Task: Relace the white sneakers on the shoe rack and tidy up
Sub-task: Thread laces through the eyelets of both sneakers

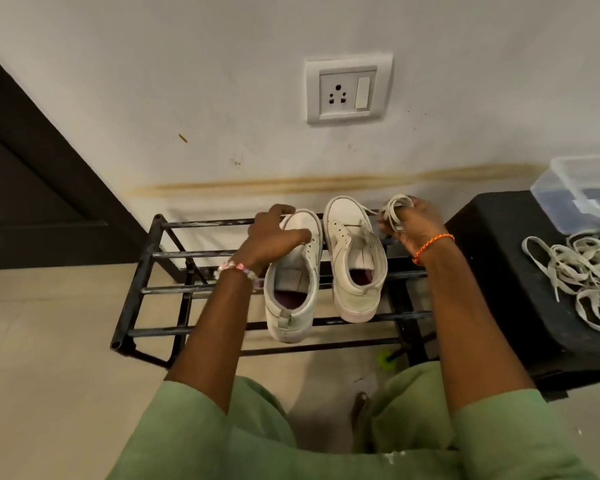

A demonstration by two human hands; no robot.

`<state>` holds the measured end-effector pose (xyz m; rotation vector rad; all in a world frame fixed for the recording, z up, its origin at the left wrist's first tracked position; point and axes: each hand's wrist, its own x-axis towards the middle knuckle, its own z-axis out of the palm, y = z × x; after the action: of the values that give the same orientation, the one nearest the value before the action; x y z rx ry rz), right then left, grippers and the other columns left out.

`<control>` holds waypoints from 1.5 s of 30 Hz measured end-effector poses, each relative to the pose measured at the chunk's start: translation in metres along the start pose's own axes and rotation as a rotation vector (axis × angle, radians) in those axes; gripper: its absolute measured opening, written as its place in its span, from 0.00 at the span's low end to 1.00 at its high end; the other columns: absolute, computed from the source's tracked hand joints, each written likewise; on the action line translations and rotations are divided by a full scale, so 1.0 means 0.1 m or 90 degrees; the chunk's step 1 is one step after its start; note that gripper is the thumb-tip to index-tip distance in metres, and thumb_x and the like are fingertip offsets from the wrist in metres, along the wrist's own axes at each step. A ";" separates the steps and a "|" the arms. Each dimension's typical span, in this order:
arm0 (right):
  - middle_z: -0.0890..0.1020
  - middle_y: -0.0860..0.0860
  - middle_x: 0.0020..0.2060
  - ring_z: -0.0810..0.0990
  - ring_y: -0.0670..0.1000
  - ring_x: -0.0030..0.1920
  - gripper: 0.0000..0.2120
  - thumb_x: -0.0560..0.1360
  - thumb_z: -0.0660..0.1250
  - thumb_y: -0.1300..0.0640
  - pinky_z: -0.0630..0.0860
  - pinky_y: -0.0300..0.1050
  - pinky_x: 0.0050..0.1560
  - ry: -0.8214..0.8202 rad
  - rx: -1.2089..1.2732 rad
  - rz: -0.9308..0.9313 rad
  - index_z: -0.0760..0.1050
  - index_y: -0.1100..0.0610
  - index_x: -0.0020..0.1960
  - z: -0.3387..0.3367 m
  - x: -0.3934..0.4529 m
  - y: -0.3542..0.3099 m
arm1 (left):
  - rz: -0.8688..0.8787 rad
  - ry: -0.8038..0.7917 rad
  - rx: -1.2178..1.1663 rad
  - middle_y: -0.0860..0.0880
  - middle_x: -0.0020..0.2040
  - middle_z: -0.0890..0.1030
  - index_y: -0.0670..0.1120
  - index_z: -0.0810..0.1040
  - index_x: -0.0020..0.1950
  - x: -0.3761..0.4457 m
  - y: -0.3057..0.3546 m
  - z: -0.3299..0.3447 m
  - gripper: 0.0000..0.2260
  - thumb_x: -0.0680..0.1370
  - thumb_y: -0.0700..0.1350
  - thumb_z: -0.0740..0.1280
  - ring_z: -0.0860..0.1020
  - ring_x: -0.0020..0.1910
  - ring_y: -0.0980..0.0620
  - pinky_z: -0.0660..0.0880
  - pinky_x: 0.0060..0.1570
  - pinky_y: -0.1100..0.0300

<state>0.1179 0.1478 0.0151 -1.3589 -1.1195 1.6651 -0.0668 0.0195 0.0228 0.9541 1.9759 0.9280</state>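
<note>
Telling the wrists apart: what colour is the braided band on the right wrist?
Orange, the braided thread band on the right hand's wrist, seen in the head view.

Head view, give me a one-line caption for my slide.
Left hand steadies the left sneaker on the rack while the right hand holds a coiled lace.

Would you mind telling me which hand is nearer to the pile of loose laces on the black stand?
The right hand, holding a looped lace beside the stand; the left hand rests on the far sneaker, away from the pile.
</note>
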 end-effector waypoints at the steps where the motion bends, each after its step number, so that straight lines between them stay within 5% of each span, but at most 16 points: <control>1: 0.76 0.53 0.24 0.75 0.49 0.25 0.13 0.75 0.57 0.71 0.72 0.36 0.23 0.014 -0.051 0.009 0.71 0.60 0.35 -0.01 0.03 0.08 | -0.041 -0.058 -0.059 0.46 0.64 0.71 0.54 0.70 0.64 -0.04 -0.10 -0.02 0.37 0.55 0.55 0.71 0.73 0.61 0.46 0.73 0.61 0.47; 4: 0.75 0.49 0.21 0.73 0.48 0.25 0.12 0.77 0.60 0.64 0.69 0.35 0.24 -0.017 -0.108 0.073 0.72 0.58 0.35 -0.01 0.00 0.22 | -0.080 -0.161 -0.107 0.43 0.67 0.69 0.50 0.60 0.75 -0.16 -0.31 0.00 0.37 0.68 0.37 0.70 0.74 0.60 0.44 0.75 0.56 0.52; 9: 0.77 0.53 0.32 0.73 0.49 0.31 0.04 0.75 0.67 0.59 0.70 0.37 0.25 -0.088 -0.244 0.042 0.76 0.56 0.41 -0.02 -0.10 0.18 | -0.031 -0.024 -0.116 0.47 0.63 0.70 0.48 0.60 0.75 -0.21 -0.39 0.11 0.32 0.74 0.25 0.55 0.72 0.43 0.61 0.74 0.36 0.70; 13: 0.79 0.54 0.37 0.76 0.49 0.34 0.03 0.76 0.66 0.58 0.74 0.41 0.32 -0.142 -0.278 0.039 0.77 0.58 0.46 -0.07 -0.20 0.14 | -0.013 0.079 -0.138 0.46 0.71 0.65 0.50 0.60 0.75 -0.16 -0.49 -0.02 0.32 0.75 0.26 0.58 0.72 0.60 0.60 0.71 0.43 0.70; 16: 0.80 0.54 0.38 0.78 0.51 0.38 0.06 0.73 0.70 0.63 0.77 0.45 0.40 -0.202 -0.388 0.006 0.78 0.59 0.50 -0.12 -0.26 0.13 | 0.013 0.133 -0.155 0.52 0.63 0.67 0.47 0.63 0.73 -0.14 -0.52 -0.09 0.29 0.76 0.25 0.57 0.71 0.38 0.79 0.68 0.33 0.79; 17: 0.80 0.53 0.38 0.78 0.50 0.37 0.08 0.72 0.71 0.65 0.77 0.43 0.39 -0.196 -0.434 -0.022 0.77 0.59 0.49 -0.11 -0.28 0.13 | 0.016 0.145 -0.162 0.53 0.62 0.67 0.46 0.64 0.73 -0.14 -0.53 -0.10 0.28 0.76 0.25 0.57 0.71 0.36 0.78 0.68 0.32 0.79; 20: 0.79 0.53 0.34 0.77 0.50 0.34 0.06 0.71 0.69 0.68 0.77 0.41 0.33 -0.162 -0.464 -0.094 0.78 0.63 0.47 -0.05 -0.32 0.15 | 0.010 0.186 -0.173 0.50 0.65 0.70 0.48 0.67 0.71 -0.10 -0.61 -0.13 0.26 0.77 0.28 0.59 0.75 0.52 0.62 0.72 0.41 0.73; 23: 0.79 0.55 0.34 0.78 0.49 0.33 0.05 0.72 0.68 0.69 0.78 0.36 0.28 -0.177 -0.429 -0.110 0.77 0.67 0.47 0.00 -0.35 0.20 | 0.001 0.197 -0.166 0.50 0.60 0.72 0.48 0.69 0.69 -0.07 -0.64 -0.15 0.22 0.78 0.30 0.60 0.73 0.43 0.61 0.71 0.33 0.76; 27: 0.81 0.61 0.41 0.80 0.54 0.38 0.08 0.72 0.69 0.68 0.80 0.43 0.33 -0.206 -0.384 -0.100 0.78 0.68 0.51 0.11 -0.37 0.30 | -0.006 0.233 -0.152 0.47 0.57 0.75 0.46 0.71 0.67 -0.06 -0.63 -0.20 0.21 0.76 0.29 0.60 0.73 0.39 0.60 0.71 0.31 0.73; 31: 0.82 0.55 0.40 0.80 0.48 0.36 0.10 0.71 0.70 0.68 0.77 0.38 0.29 -0.257 -0.227 -0.034 0.78 0.63 0.52 0.18 -0.40 0.32 | -0.004 0.163 -0.022 0.42 0.64 0.73 0.45 0.71 0.67 -0.06 -0.56 -0.20 0.22 0.73 0.34 0.65 0.75 0.57 0.46 0.73 0.54 0.57; 34: 0.81 0.50 0.31 0.76 0.44 0.27 0.07 0.73 0.65 0.69 0.72 0.35 0.25 -0.286 -0.040 -0.023 0.77 0.65 0.50 0.15 -0.38 0.20 | 0.109 0.120 0.049 0.50 0.69 0.70 0.52 0.72 0.66 -0.12 -0.29 -0.14 0.27 0.66 0.42 0.62 0.63 0.72 0.49 0.58 0.72 0.45; 36: 0.76 0.47 0.25 0.71 0.43 0.23 0.07 0.75 0.63 0.69 0.68 0.34 0.23 -0.300 0.035 -0.042 0.76 0.66 0.51 0.14 -0.34 0.11 | 0.180 0.023 0.014 0.53 0.72 0.69 0.56 0.73 0.64 -0.13 -0.07 -0.06 0.27 0.65 0.43 0.61 0.57 0.75 0.56 0.53 0.74 0.49; 40: 0.70 0.47 0.24 0.66 0.43 0.22 0.07 0.73 0.63 0.67 0.65 0.34 0.22 -0.314 0.150 -0.067 0.76 0.64 0.50 0.19 -0.23 -0.03 | 0.246 -0.165 0.048 0.51 0.68 0.73 0.50 0.70 0.69 -0.05 0.22 0.18 0.24 0.74 0.36 0.66 0.67 0.69 0.56 0.64 0.69 0.58; 45: 0.68 0.48 0.27 0.65 0.42 0.22 0.09 0.69 0.65 0.65 0.65 0.33 0.21 -0.287 0.281 -0.046 0.76 0.64 0.48 0.24 -0.05 -0.09 | 0.258 -0.132 0.036 0.52 0.42 0.83 0.44 0.79 0.56 0.11 0.21 0.21 0.08 0.77 0.41 0.68 0.81 0.45 0.56 0.76 0.49 0.63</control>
<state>0.0952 0.1419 0.0277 -0.6770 -0.9414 2.0695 -0.0471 0.0442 0.0272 1.4577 1.6707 0.9475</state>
